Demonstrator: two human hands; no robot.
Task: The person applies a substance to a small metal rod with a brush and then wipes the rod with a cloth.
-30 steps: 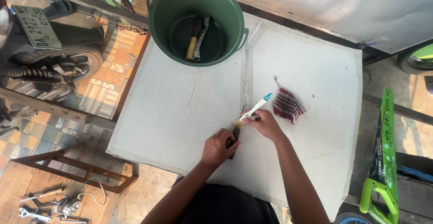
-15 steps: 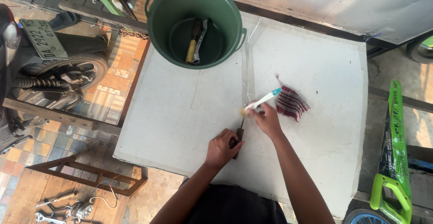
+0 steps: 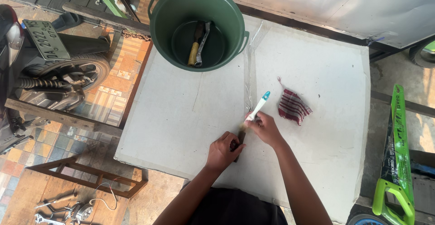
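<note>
Beside checked rag (image 3: 293,107), right hand (image 3: 266,129) gripping toothbrush (image 3: 254,112), green bucket (image 3: 198,25) beyond

On the white table (image 3: 181,111), the left hand (image 3: 223,151) grips a dark tool (image 3: 239,140) and presses it flat on the surface. The right hand (image 3: 265,129) holds a white toothbrush with a blue tip (image 3: 256,111), its bristles touching the tool. At 2 o'clock from the hands lies a red striped cloth (image 3: 293,107). At 11 o'clock stands a green bucket (image 3: 197,7) with two tools (image 3: 198,43) inside. A green saw (image 3: 395,157) lies at 3 o'clock, beside the table.
</note>
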